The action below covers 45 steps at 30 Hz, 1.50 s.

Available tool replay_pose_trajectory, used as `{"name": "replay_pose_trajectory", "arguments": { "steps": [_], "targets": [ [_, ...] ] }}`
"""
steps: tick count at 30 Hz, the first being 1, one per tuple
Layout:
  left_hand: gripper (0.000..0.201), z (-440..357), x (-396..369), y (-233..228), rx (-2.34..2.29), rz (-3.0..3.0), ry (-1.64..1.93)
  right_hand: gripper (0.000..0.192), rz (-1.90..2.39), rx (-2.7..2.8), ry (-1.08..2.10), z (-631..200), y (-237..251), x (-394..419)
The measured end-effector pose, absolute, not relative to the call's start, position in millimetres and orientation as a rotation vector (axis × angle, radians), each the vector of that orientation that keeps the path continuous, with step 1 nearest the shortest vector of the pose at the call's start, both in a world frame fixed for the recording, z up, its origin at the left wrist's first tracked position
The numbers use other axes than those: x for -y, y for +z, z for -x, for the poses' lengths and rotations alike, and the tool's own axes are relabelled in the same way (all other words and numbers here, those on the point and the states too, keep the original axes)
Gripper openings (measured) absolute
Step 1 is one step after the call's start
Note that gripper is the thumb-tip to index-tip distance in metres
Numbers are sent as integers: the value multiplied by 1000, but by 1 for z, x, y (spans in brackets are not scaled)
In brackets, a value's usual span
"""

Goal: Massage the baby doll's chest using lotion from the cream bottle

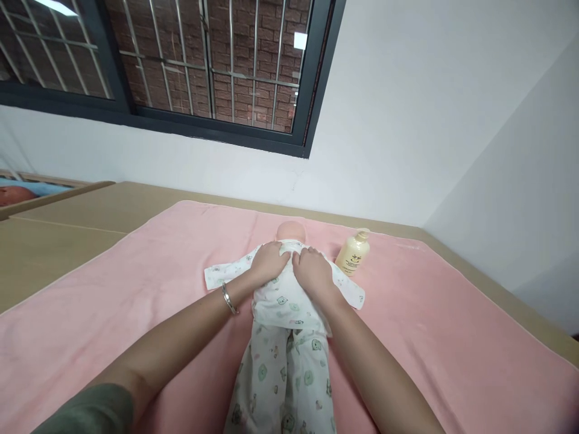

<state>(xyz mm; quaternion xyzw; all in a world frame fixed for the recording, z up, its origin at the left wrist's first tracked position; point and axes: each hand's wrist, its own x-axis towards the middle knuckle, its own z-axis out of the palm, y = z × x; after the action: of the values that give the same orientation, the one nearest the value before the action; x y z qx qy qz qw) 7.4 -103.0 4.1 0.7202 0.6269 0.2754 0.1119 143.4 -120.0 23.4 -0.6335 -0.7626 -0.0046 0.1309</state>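
A baby doll (292,231) lies on its back on a pink towel (136,283), head toward the wall. It wears a white printed top (280,301) and matching trousers (283,380). My left hand (268,263) rests flat on the doll's chest near the left shoulder, a silver bracelet (229,298) on the wrist. My right hand (313,271) presses on the chest beside it, thumbs almost touching at the collar. Both hands lie on the fabric; whether the fingers pinch it I cannot see.
A cream lotion bottle (353,254) stands on the towel just right of the doll's shoulder. The towel covers a tan table (58,229) against a white wall. A barred window (203,60) is above. A wall corner closes in at right.
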Motion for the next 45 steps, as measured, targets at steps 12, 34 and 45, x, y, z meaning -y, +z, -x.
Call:
{"name": "replay_pose_trajectory", "arguments": {
  "steps": [12, 34, 45],
  "targets": [
    [42, -22, 126, 11, -2004, -2479, 665, 45, 1736, 2192, 213, -161, 24, 98],
    [39, -21, 119, 5, -2029, -2461, 715, 41, 1665, 2251, 190, -162, 21, 98],
    [51, -5, 106, 9, -1808, -2480, 621, 39, 1772, 2255, 155, -146, 32, 117]
  ]
}}
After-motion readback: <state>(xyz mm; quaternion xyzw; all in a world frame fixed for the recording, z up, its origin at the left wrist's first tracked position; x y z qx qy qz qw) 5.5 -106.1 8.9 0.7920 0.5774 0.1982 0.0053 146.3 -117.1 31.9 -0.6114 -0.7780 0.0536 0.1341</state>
